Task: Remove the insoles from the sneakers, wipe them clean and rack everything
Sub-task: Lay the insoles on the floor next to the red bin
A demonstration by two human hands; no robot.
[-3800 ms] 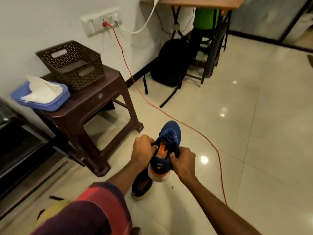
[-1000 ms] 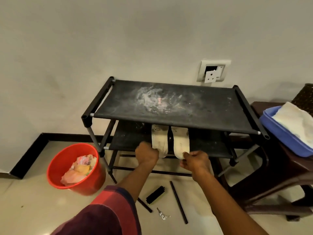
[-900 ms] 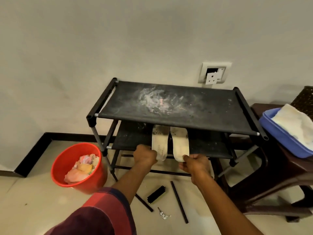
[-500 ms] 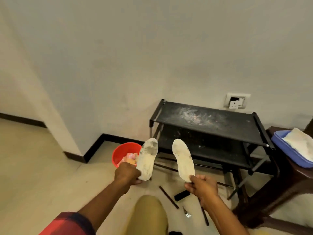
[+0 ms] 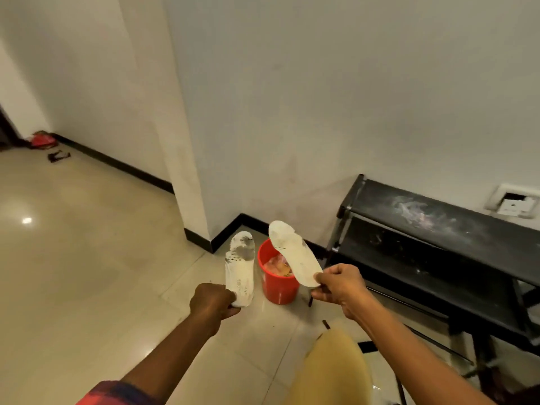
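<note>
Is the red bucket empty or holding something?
Holding something: the red bucket stands upright and open-topped, with crumpled pink and orange scraps visible inside. How full it is cannot be told.

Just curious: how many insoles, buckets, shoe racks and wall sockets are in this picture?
Insoles: 2 (left insole, right insole)
Red bucket: 1
Shoe rack: 1
Wall socket: 1
Total: 5

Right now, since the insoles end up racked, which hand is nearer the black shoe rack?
Right. The right hand, pinching an insole, is just left of the rack; the left hand is farther left, beyond the red bucket.
</note>
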